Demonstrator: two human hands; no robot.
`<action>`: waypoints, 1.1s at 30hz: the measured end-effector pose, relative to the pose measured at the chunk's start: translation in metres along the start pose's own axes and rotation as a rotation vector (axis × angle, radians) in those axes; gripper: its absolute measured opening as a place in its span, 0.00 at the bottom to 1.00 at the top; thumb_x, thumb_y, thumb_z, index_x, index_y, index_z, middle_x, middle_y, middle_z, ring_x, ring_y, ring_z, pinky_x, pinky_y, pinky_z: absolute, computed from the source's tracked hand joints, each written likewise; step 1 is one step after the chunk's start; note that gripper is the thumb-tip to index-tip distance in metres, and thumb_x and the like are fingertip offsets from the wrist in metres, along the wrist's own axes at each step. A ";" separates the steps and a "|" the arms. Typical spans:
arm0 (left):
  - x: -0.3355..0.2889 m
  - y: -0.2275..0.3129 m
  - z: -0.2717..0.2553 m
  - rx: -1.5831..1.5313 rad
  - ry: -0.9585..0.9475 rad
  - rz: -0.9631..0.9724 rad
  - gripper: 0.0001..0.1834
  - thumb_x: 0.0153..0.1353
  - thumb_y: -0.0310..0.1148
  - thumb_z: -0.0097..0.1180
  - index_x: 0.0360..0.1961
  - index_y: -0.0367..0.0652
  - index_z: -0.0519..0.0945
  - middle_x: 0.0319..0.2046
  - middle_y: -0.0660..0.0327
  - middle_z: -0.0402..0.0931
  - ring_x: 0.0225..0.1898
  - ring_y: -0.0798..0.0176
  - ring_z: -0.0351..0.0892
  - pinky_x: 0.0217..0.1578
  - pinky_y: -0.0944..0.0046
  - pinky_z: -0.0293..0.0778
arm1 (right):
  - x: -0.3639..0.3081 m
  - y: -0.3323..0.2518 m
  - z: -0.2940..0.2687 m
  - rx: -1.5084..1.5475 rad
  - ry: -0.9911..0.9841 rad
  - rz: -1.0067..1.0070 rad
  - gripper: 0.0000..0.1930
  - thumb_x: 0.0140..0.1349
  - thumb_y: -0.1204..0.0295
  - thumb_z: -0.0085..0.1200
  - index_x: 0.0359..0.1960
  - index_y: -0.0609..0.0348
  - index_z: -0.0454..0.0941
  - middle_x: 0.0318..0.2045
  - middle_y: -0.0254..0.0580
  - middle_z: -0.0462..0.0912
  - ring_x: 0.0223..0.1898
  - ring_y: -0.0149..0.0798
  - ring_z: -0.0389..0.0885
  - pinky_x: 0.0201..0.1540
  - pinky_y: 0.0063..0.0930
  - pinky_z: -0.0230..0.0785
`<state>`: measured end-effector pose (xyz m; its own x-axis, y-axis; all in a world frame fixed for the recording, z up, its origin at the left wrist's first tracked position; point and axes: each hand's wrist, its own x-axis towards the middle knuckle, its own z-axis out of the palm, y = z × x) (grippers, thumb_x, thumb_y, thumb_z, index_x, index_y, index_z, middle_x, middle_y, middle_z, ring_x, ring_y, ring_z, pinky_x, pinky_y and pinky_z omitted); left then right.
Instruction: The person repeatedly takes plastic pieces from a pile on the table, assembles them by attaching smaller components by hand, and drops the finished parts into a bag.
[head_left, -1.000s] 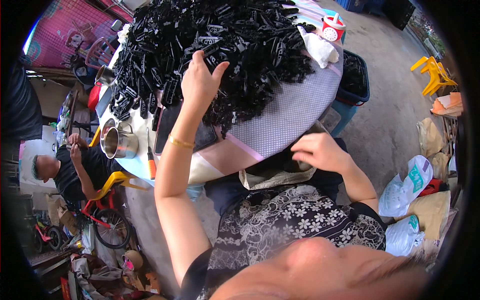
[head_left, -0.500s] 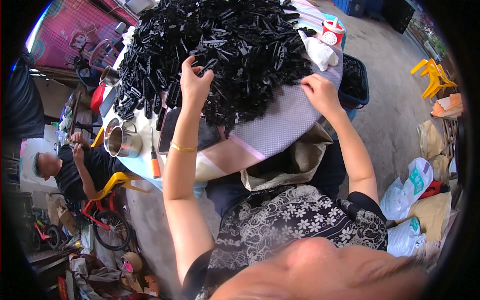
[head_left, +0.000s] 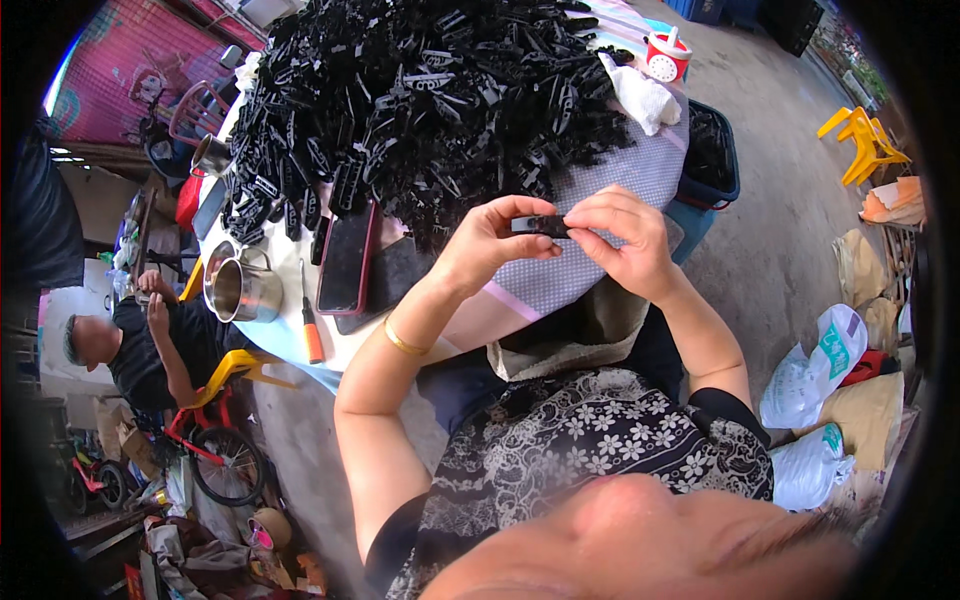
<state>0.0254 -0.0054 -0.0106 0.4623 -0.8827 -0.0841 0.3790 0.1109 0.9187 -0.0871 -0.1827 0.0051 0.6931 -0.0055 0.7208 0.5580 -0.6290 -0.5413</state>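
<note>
Over the near right part of the table, my two hands meet at a small black plastic piece [head_left: 540, 226]. My left hand [head_left: 490, 238] grips its left end between thumb and fingers. The fingers of my right hand [head_left: 625, 238] pinch its right end, hiding that tip. Beyond them spreads a big heap of black plastic pieces [head_left: 420, 110], many long and narrow with pale markings. The piece I hold is dark and elongated like those; its exact kind I cannot make out.
Left of my arm lie a phone [head_left: 347, 262], an orange-handled screwdriver [head_left: 312, 335] and a steel pot [head_left: 245, 288]. A white cloth [head_left: 640, 95] and red cup [head_left: 667, 57] sit at the table's right, beside a dark bin [head_left: 710, 160]. Another person [head_left: 150, 335] sits at left.
My left hand has come down and right from the heap with a black piece. My right hand has moved nearer and left, and now grips the piece's other end.
</note>
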 end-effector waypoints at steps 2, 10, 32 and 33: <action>0.001 -0.003 0.000 0.038 0.009 -0.041 0.17 0.56 0.19 0.55 0.47 0.33 0.72 0.40 0.53 0.77 0.39 0.59 0.81 0.43 0.66 0.79 | 0.000 0.000 0.002 -0.049 -0.016 -0.034 0.06 0.47 0.81 0.60 0.29 0.62 0.79 0.30 0.41 0.81 0.31 0.42 0.78 0.35 0.30 0.70; 0.002 -0.009 -0.002 0.111 0.009 -0.007 0.16 0.56 0.21 0.56 0.47 0.33 0.72 0.40 0.52 0.77 0.42 0.58 0.80 0.45 0.65 0.78 | -0.002 0.003 0.008 -0.148 -0.052 -0.057 0.07 0.48 0.81 0.60 0.31 0.61 0.80 0.30 0.41 0.81 0.32 0.41 0.78 0.34 0.29 0.72; 0.001 -0.013 0.002 -0.047 0.005 -0.189 0.17 0.67 0.37 0.45 0.49 0.33 0.70 0.32 0.56 0.76 0.25 0.68 0.77 0.21 0.74 0.73 | -0.008 0.003 0.006 -0.169 -0.100 -0.188 0.11 0.42 0.83 0.58 0.31 0.60 0.81 0.33 0.37 0.81 0.37 0.39 0.75 0.36 0.27 0.73; 0.001 -0.012 0.002 -0.010 -0.003 -0.217 0.16 0.67 0.36 0.45 0.47 0.33 0.71 0.33 0.55 0.77 0.24 0.68 0.77 0.19 0.76 0.72 | -0.008 0.004 0.007 -0.168 -0.101 -0.187 0.11 0.42 0.83 0.58 0.31 0.60 0.81 0.33 0.37 0.81 0.37 0.39 0.75 0.36 0.27 0.73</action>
<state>0.0202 -0.0082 -0.0207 0.3663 -0.8880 -0.2781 0.4776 -0.0771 0.8752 -0.0878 -0.1796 -0.0057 0.6315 0.1955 0.7503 0.6033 -0.7318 -0.3171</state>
